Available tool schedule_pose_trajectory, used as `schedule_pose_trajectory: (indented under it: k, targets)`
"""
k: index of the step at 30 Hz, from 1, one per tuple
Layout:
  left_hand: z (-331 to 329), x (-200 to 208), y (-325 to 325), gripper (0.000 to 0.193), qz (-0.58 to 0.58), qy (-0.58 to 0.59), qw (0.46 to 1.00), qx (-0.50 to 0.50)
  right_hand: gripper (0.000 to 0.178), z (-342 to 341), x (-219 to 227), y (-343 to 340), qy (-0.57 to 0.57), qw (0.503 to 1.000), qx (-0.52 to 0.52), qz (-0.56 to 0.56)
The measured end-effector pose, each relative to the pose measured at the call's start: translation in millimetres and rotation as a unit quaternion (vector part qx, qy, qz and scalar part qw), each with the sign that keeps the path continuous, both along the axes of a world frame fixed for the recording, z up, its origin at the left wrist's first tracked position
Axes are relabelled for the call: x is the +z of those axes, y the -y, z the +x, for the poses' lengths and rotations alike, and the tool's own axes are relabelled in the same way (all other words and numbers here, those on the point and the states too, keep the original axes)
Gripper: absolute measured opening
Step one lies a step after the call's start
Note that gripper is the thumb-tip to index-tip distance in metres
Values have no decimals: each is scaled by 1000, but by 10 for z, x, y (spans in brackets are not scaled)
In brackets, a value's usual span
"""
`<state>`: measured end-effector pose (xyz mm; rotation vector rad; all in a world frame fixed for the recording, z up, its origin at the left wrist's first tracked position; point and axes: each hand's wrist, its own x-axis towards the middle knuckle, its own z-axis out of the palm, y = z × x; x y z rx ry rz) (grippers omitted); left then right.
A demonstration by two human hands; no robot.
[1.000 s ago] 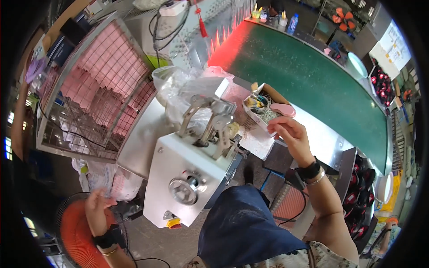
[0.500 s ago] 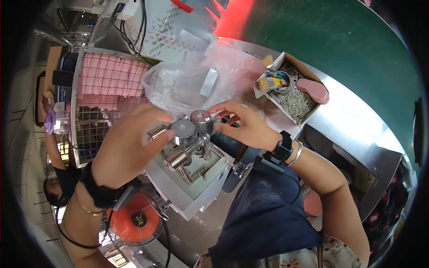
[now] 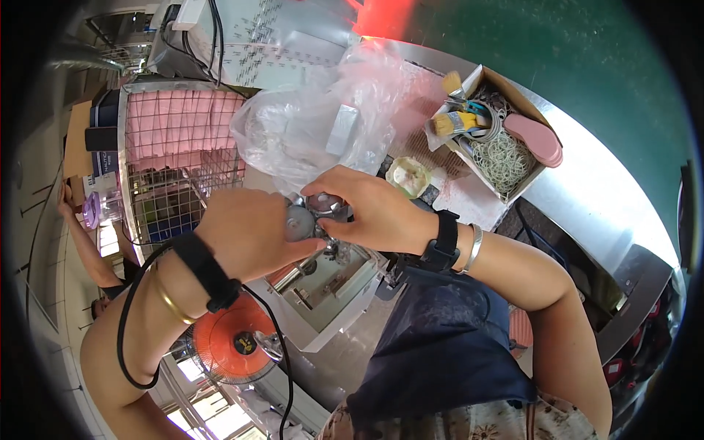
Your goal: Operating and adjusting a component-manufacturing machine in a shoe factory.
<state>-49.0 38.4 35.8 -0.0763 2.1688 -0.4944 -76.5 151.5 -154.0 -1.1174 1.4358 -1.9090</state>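
A small bench machine (image 3: 330, 312) with a pale metal body stands in front of me, with two upright round metal rollers on top. My left hand (image 3: 242, 229) is closed round the grey left roller (image 3: 298, 223), its thumb along the near side and its other fingertips hidden. My right hand (image 3: 378, 213) reaches in from the right, with thumb and fingers curled round the darker right roller (image 3: 323, 204). Both hands nearly meet between the rollers. A shiny metal bar (image 3: 290, 276) lies lower on the machine. Whether anything thin sits between the rollers, I cannot tell.
Behind the machine lies a clear plastic bag (image 3: 282, 132) with a silvery block (image 3: 342, 130). A pale bowl-like piece (image 3: 408, 177) and a box (image 3: 504, 192) of brushes and cord stand rightward. Left are a wire basket (image 3: 183, 93) of pink pieces, an orange fan (image 3: 227, 334) and another person's arm (image 3: 89, 246).
Both hands have moved inward and closed on the rollers, where their fingers were spread apart before. The pale bowl-like piece has come into sight behind my right hand. The view has shifted slightly.
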Motion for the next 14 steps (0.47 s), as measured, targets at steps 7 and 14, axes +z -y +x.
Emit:
schedule_pose_trajectory:
  k: [7,14]
  targets:
    - [-3,-57,133,52,45,10,997,59,38,3,8,11,21,1000,2,-5]
    - [97,-49,329,52,148,-19,983,103,40,-11,-74,56,11,998,38,-58]
